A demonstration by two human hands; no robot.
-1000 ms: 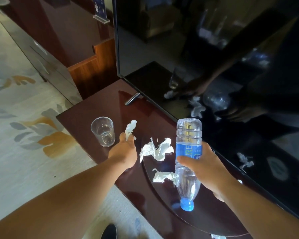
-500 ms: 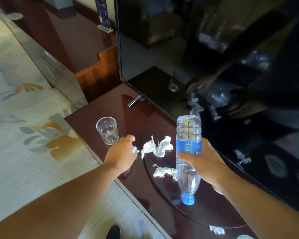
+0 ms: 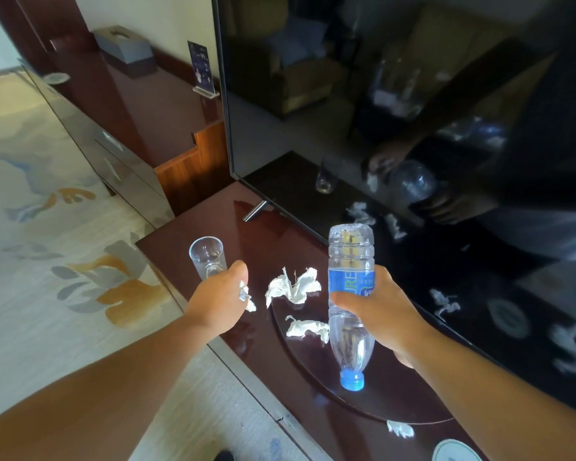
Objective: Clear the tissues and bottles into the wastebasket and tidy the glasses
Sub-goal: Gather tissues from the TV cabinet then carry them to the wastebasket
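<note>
While both arms reach over the dark cabinet top (image 3: 187, 241):
Right hand (image 3: 381, 312): wrapped around a plastic bottle (image 3: 350, 261), held upside down, blue cap lowest.
Left hand (image 3: 218, 301): curled on a crumpled tissue (image 3: 246, 296), just beside the empty glass (image 3: 207, 257).
Loose tissues (image 3: 293, 286): lying between the hands.
Television (image 3: 379, 94): behind.

The clear plastic bottle (image 3: 351, 294) had a blue label with pale lettering and a blue cap. The crumpled tissues (image 3: 292, 287) were white. The glossy cabinet top (image 3: 273, 234) was dark reddish-brown. The cream carpet (image 3: 47, 227) bore grey, orange and blue leaf shapes.
</note>
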